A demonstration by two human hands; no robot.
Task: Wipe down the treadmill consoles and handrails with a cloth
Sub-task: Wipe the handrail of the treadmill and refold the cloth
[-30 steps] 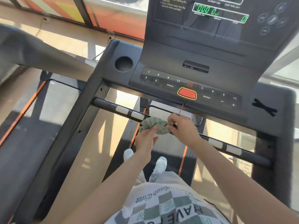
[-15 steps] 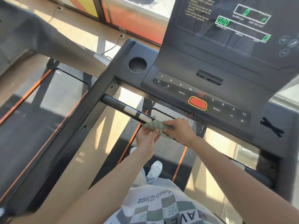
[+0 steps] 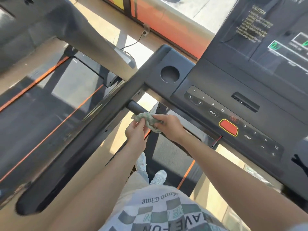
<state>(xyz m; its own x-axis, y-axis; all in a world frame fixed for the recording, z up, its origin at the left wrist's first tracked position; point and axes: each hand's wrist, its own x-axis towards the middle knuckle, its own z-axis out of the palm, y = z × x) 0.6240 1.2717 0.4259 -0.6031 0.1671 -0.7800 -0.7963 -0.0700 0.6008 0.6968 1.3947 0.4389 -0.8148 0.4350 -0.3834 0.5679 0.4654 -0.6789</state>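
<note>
Both hands and the crumpled green cloth point(image 3: 148, 121) have shifted leftward along the black horizontal crossbar handrail point(image 3: 135, 107), now sitting close to its left end where it joins the dark side rail point(image 3: 93, 135); the silver sensor patches seen earlier on the bar are covered. The left hand point(image 3: 135, 131) pinches the cloth's left end from below, grip closed on the fabric. The right hand point(image 3: 168, 126) clamps the cloth's right part over the bar. The dark grey treadmill console point(image 3: 233, 100) with its red oval button point(image 3: 228, 127) appears nearer and further right.
</note>
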